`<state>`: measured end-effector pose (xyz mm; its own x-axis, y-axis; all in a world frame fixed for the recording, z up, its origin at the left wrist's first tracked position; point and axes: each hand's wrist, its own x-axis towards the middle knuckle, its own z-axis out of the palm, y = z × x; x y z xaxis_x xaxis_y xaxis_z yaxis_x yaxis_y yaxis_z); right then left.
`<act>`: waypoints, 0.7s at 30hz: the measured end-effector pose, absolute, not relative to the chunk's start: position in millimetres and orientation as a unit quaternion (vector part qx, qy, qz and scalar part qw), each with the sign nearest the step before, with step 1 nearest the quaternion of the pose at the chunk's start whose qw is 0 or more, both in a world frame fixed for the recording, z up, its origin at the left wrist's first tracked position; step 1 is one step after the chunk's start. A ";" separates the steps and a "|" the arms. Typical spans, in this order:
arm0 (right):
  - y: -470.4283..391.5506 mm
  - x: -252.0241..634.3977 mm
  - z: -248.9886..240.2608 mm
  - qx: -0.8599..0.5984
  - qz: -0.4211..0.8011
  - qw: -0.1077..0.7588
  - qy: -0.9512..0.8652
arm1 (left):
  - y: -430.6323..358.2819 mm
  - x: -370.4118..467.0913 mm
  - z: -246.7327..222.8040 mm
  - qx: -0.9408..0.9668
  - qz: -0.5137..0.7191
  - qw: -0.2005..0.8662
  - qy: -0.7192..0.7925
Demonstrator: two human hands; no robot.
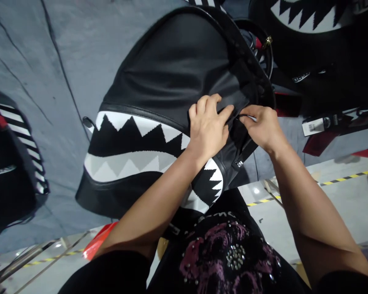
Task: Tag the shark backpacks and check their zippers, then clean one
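Note:
A black backpack (171, 61) with a white and grey shark-teeth print lies tilted across the grey cloth surface in front of me. My left hand (207, 126) rests on its front, fingers apart and slightly bent, pressing the black material above the teeth band. Just to the right, my right hand (260, 124) pinches a small black piece at the backpack's side between thumb and forefinger. Dark folds hide most of that piece, so whether it is a zipper pull or fabric I cannot tell. Below my hands, a small white-lettered tab sits on the side edge.
Another shark-teeth bag (309, 49) lies at the upper right, near a hang tag with a white label (313, 127). At the left is a black bag with a striped strap (24, 139). The grey cloth (61, 122) ends near my body, above a floor with yellow-black tape.

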<state>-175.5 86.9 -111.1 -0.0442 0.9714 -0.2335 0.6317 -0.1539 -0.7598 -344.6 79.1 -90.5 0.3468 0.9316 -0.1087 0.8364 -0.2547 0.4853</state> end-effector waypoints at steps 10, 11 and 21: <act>78.7 -180.7 -103.7 -0.698 0.249 0.163 -0.652 | 76.9 -344.8 -102.0 0.773 0.116 0.249 0.572; 78.8 -181.3 -100.3 -0.699 0.240 0.151 -0.656 | 77.1 -343.4 -101.7 0.771 0.115 0.254 0.573; 96.0 -158.3 -74.8 -0.655 0.138 0.089 -0.737 | 95.9 -413.1 -50.8 0.674 0.108 0.124 0.720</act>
<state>-158.3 96.0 -74.8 -0.1261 0.9907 -0.0507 0.9417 0.1035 -0.3200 -413.1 95.9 -50.8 -0.0596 0.9977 -0.0321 0.9442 0.0668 0.3225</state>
